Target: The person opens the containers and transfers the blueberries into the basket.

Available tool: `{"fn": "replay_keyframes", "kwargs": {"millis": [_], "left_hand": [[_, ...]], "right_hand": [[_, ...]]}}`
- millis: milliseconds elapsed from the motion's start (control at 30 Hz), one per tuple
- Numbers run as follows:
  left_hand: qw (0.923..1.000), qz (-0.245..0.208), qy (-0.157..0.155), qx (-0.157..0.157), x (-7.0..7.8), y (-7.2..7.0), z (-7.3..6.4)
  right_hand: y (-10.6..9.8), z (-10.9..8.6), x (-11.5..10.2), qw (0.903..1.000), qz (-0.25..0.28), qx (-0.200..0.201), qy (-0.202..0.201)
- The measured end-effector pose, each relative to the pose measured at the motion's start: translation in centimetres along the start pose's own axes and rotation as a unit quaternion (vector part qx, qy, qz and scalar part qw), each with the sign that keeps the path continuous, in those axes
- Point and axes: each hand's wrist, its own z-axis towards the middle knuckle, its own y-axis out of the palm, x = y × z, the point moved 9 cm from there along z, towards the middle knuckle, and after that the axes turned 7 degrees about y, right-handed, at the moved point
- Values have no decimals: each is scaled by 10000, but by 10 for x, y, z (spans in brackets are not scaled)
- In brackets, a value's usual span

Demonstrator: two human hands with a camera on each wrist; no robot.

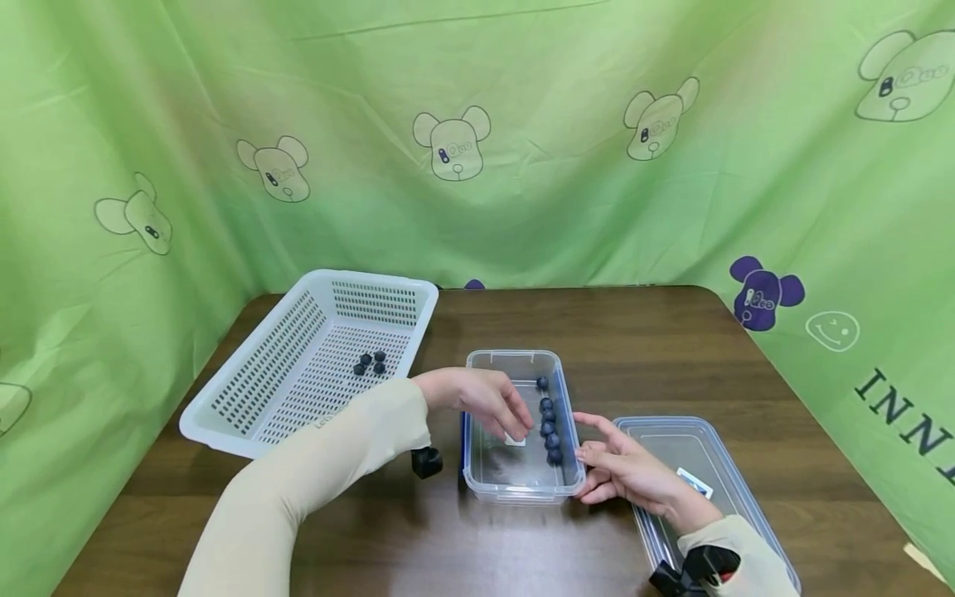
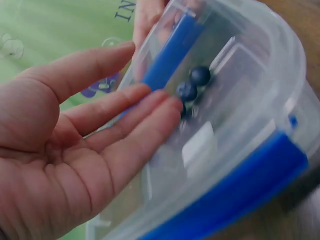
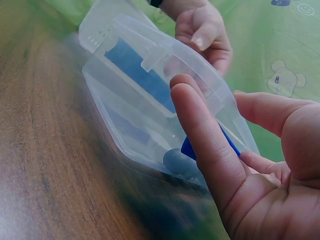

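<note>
A clear plastic food container with blue side clips stands in the middle of the table. Several blueberries form a row along its right inner wall. My left hand is over the container, its fingers reaching down inside. In the left wrist view those fingers are loosely extended with nothing between them, close to the blueberries. My right hand rests against the container's right outer side, fingers fairly straight. From the right wrist view, the right fingers lie along the wall near a blue clip.
To the left is a white perforated basket, with a few blueberries near its right side. A clear lid with a blue edge lies under the right forearm. A green curtain hangs behind the brown table.
</note>
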Motion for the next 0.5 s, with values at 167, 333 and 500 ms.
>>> {"fn": "replay_keyframes", "kwargs": {"millis": [167, 333, 500], "left_hand": [[9995, 100, -205, -237, -4, 17, 21], [9987, 56, -473, -178, -14, 26, 36], [9975, -190, -609, -294, -21, 35, 44]], "right_hand": [[-1, 0, 0, 10000, -29, 5, 44], [-2, 1, 0, 10000, -38, -14, 66], [-3, 0, 2, 9999, -60, 13, 83]]}}
